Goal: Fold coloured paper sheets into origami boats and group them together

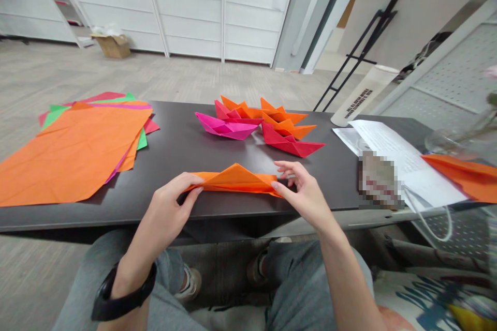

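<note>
Centrally, folded paper (236, 179), between left hand (170, 206), right hand (305, 194)

Office — desk (171, 139), grey carpet (166, 78)

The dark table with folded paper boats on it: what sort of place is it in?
Probably an office or studio: tall white cabinet-like panels line the far side, grey carpet-like flooring lies before them, and a perforated white board stands to the right.

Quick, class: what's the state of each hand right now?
Left hand: grip closed, holding the folded paper at its left end.
Right hand: grip open, thumb at the paper's right end.
</note>
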The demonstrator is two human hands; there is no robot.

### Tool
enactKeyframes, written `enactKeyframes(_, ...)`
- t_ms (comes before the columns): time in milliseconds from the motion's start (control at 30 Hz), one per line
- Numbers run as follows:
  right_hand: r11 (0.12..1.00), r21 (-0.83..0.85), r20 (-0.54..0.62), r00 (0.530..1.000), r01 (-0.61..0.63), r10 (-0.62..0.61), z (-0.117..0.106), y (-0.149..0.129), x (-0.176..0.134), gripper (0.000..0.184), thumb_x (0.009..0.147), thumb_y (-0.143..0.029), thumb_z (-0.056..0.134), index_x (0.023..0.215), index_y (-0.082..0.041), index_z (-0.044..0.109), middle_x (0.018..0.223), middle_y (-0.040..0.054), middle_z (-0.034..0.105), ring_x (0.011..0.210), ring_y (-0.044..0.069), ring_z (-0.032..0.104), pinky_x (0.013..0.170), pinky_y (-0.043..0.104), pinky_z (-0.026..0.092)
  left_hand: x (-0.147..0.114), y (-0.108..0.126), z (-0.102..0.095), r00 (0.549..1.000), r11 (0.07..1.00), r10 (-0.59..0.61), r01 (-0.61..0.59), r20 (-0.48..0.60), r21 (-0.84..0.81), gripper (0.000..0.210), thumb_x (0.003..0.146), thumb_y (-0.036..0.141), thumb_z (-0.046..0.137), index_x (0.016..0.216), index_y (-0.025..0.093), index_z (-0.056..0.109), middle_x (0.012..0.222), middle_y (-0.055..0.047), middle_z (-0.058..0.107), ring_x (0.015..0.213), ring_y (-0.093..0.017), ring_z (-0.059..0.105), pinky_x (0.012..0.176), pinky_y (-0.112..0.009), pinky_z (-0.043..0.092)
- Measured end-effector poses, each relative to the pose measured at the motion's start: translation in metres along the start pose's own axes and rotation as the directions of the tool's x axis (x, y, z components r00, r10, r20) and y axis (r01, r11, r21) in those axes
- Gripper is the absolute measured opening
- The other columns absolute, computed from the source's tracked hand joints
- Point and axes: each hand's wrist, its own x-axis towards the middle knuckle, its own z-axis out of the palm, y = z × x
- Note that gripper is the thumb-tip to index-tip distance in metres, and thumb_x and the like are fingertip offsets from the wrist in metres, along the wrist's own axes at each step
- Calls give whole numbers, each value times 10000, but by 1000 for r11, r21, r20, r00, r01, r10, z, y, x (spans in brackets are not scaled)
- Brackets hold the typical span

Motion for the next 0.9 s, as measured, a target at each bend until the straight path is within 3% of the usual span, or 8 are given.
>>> enactKeyframes(100,998,-61,84,996,22,-17,-2,-7,-2,454,785,-306,743,1223,-259,635,1250,67,627,1059,231,621,803,339,490,-1,-4,1,1000,1000,0,0,0,13,147,942,280,537,934,217,670,972,-44,727,933,-213,696,896,-346,562)
enactKeyframes(267,995,-96,167,986,20,-4,-2,-14,-5,506,790,-355,761,1264,-253,613,1282,71,654,1162,252,602,926,376,467,-1,-12,5,999,998,35,-35,-7,48,151,933,318,553,959,233,675,997,-30,746,951,-221,709,1128,-487,428)
enactKeyframes(367,998,-57,166,986,8,1,-2,-14,-5,433,844,-357,696,1251,-234,613,1299,85,656,1171,249,608,929,379,462,-2,-16,5,999,998,37,-37,-6,53,174,934,355,550,956,238,677,1000,-33,748,958,-229,711,1106,-477,453)
enactKeyframes(467,1000,-12,157,988,-2,4,-3,-13,-5,380,876,-332,636,1240,-226,615,1285,92,657,1138,241,621,864,364,479,-4,-18,4,1000,998,18,-17,-18,54,208,926,396,552,946,237,684,1006,-47,751,954,-241,713,967,-401,554)
enactKeyframes(567,997,-63,151,988,49,-39,-2,-11,-4,406,818,-220,660,1223,-230,625,1222,74,661,1099,224,615,842,344,479,-3,-16,4,1000,999,8,-6,-30,43,219,921,411,557,947,238,688,997,-47,751,934,-240,718,898,-361,576)
enactKeyframes(667,994,-83,130,990,73,-62,-1,-9,-4,404,791,-167,655,1190,-232,649,1183,59,653,1031,200,607,798,319,479,-2,-14,4,999,999,15,-13,-47,33,215,920,417,563,935,241,686,972,-40,752,909,-235,723,883,-348,579)
enactKeyframes(800,992,-127,48,999,3,3,1,-7,-2,350,764,-210,709,1113,-232,705,978,31,658,789,168,580,659,295,452,-1,-14,4,999,999,31,-29,-44,30,203,922,411,567,933,246,685,964,-33,750,903,-227,721,880,-330,576)
enactKeyframes(900,993,-117,35,999,-18,22,3,-6,-2,341,781,-229,709,1123,-220,710,889,15,664,702,152,552,661,300,451,-2,-15,4,999,999,29,-28,-34,35,182,926,388,569,946,246,681,974,-27,743,916,-220,715,890,-316,567)
